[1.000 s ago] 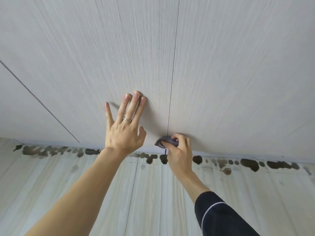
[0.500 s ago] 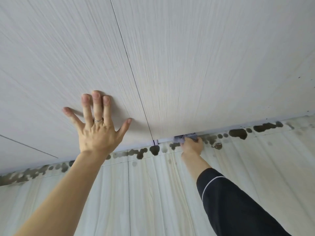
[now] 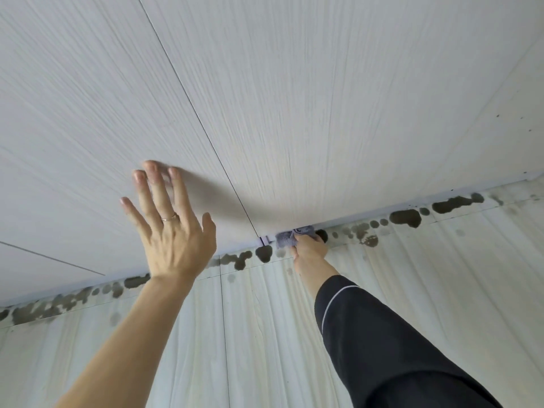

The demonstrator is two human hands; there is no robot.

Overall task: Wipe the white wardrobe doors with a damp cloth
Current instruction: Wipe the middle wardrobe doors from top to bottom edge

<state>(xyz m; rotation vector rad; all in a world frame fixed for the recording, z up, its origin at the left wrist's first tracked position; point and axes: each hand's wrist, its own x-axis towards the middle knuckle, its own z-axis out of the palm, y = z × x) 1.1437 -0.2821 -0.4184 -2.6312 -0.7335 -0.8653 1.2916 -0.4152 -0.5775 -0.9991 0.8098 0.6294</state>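
Gripping cloth [image 3: 285,239] at door [image 3: 323,113] base: right hand [image 3: 309,252]; left hand [image 3: 173,240] maybe touching.

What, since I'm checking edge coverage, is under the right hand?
A bunched grey-purple cloth, gripped by the right hand against the bottom edge of the wardrobe door. The hand covers part of the cloth; the edge behind it is hidden.

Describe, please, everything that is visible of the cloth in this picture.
The cloth is a greyish-purple rag of soft-looking fabric, crumpled into a wad. The right hand grips it, covering its right part. It is pressed against the bottom edge of the white wardrobe door, just right of the gap between two doors. Dampness cannot be seen.
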